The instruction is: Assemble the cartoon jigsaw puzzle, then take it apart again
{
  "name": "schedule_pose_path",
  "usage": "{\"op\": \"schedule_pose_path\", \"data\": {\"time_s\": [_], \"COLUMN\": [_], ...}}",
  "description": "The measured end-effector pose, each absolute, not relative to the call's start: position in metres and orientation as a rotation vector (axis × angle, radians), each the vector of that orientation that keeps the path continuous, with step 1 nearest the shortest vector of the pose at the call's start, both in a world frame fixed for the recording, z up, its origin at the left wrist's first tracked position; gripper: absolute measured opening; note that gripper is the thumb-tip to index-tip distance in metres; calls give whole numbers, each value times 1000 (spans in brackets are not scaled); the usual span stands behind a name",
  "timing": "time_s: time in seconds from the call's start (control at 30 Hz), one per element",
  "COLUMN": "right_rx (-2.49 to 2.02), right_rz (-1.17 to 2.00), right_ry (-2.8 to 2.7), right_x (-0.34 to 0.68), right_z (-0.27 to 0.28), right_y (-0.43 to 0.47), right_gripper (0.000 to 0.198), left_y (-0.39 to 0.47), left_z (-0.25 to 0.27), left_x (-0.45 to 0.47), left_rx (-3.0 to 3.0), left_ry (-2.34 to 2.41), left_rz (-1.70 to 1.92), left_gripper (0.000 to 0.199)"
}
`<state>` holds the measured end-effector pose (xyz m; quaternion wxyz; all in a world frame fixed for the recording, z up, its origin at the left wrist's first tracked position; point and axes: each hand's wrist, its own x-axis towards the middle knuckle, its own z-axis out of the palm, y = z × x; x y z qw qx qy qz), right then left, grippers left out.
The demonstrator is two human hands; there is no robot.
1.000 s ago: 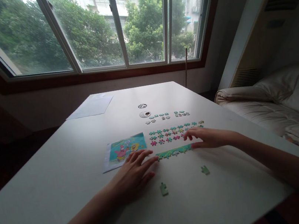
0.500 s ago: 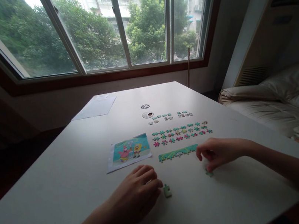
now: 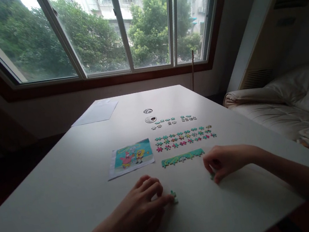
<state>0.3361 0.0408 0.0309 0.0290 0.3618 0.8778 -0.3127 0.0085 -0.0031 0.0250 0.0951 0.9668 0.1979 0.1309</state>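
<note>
Cartoon sheet (image 3: 133, 156) on the counter (image 3: 64, 176), at left hand's (image 3: 145, 197) 12 o'clock — any lettering too small to read. Left hand low, fingers bent, index touching left piece (image 3: 175, 198) at its 3 o'clock; can't tell if that grip pinches. Right hand (image 3: 226, 157) arched at the wrist — thumb and index pinching right piece (image 3: 212, 176), 8 o'clock. Joined strip (image 3: 181, 158) at right hand's 9, loose pieces (image 3: 183, 142) at strip's 12.

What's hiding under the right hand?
Part of a green puzzle piece shows by the thumb of the right hand. The hand covers the rest, and anything under its palm can't be seen.
</note>
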Motion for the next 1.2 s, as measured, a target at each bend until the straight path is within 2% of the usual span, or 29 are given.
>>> {"op": "schedule_pose_path", "data": {"time_s": [0.37,0.77,0.97,1.2], "right_rx": [1147,1126,1358,1522], "right_rz": [-942,-1046,-950,-899], "right_ry": [2657,2635,2794,2870], "right_x": [337,340,353,355], "right_z": [38,40,40,16], "right_y": [40,43,62,76], "right_gripper": [31,32,26,28], "left_y": [0,1,20,32], "left_z": [15,15,5,-2], "left_x": [5,2,-6,-7], "left_rx": [2897,2890,2872,2893], "left_ry": [563,575,900,1092], "left_rz": [374,418,522,280], "left_gripper": [44,39,33,54]}}
